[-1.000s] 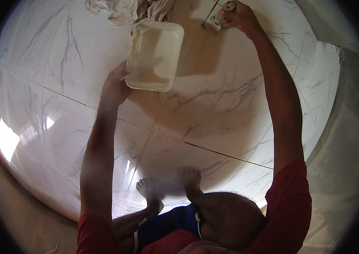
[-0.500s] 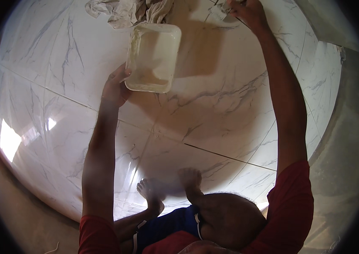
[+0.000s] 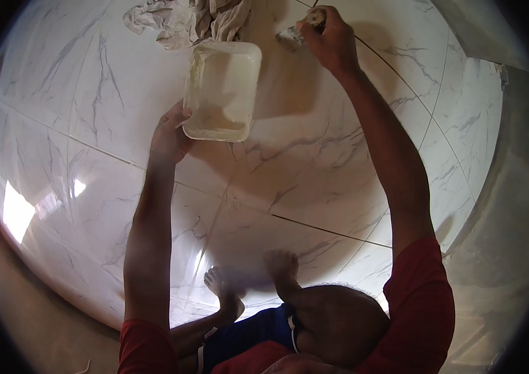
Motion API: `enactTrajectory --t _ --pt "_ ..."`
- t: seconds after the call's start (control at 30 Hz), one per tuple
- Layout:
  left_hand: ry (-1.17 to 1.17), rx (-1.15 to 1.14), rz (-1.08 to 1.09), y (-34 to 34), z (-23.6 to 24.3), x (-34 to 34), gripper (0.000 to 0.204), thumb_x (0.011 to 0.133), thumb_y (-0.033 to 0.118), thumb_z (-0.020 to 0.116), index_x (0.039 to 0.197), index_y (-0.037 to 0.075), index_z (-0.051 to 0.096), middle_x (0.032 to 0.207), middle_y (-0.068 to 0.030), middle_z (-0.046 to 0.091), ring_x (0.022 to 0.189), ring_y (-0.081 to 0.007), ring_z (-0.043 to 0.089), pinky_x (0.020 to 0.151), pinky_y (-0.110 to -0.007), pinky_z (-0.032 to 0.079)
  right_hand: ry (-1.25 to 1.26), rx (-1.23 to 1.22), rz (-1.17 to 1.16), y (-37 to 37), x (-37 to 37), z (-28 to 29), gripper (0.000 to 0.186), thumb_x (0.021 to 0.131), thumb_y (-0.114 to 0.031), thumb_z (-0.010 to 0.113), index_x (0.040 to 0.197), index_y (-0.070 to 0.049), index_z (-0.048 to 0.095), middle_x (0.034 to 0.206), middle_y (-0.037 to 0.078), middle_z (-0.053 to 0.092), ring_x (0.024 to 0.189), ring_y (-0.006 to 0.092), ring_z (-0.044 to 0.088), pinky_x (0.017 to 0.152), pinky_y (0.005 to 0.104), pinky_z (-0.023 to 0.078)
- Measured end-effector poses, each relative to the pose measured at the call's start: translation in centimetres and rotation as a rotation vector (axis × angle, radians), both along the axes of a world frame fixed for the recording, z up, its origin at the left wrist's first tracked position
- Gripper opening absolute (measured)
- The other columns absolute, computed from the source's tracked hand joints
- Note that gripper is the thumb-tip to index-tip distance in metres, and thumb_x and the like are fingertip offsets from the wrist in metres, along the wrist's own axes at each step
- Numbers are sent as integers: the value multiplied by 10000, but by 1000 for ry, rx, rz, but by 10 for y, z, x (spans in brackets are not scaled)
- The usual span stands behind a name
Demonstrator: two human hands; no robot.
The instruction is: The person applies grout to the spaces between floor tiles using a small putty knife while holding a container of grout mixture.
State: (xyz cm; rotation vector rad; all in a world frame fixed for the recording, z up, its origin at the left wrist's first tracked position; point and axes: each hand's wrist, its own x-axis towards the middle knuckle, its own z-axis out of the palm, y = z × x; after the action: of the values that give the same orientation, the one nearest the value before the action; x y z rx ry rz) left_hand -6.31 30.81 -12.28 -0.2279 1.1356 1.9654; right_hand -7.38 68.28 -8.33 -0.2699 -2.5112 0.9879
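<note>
Apparently the work is partway along: near my feet point(image 3: 281, 265), one floor joint has a faint, pale stretch point(image 3: 239, 204) that looks filled, while farther right the same line becomes a dark gap point(image 3: 333, 232) that looks open, and another dark line point(image 3: 395, 71) runs down to the right from beside my right hand. How much the other joints lack, I cannot tell. My left hand point(image 3: 171, 134) grips the lower left edge of a tub point(image 3: 251, 93), thumb over the rim, out ahead of me and a little left of centre. The tub is shallow, rectangular and off-white, with rounded corners; smears coat its inner left wall, and what is inside looks thin and pale. Whether it rests on the floor point(image 3: 314, 168) or is held just above, I cannot tell. My right hand point(image 3: 333, 40) is closed around the handle of a scraper point(image 3: 289, 38), to the right of the tub and beyond it; its flat, smudged blade points left, and contact with the tile is unclear. A crumpled greyish cloth point(image 3: 183, 25) lies just past the tub on white, grey-veined tiles.
</note>
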Motion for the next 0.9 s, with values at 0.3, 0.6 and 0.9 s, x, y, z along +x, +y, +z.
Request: enactTrajectory --t 0.3,0.6,0.9 --pt "17 10 -9 1 0 0 589 934 288 663 1391 -32 473 1271 -147 631 1131 -262 657 958 -394 565 -178 -91 -149 62 -25 22 312 882 -150 694 1127 21 603 960 153 701 819 212 688 737 342 565" --pt "7 27 -24 7 2 -1 588 945 291 660 1397 -31 465 1273 -151 628 1121 -255 663 935 -374 577 -189 -47 -27 72 -30 11 317 872 -202 726 1099 -14 611 914 153 714 812 248 712 712 366 576" --pt "-42 42 12 -6 -5 -3 553 967 190 612 1436 -65 465 1342 -163 604 1224 -261 612 1040 -419 506 -39 147 -75 29 6 11 315 917 -157 675 1166 -2 559 879 163 701 760 282 708 674 367 556"
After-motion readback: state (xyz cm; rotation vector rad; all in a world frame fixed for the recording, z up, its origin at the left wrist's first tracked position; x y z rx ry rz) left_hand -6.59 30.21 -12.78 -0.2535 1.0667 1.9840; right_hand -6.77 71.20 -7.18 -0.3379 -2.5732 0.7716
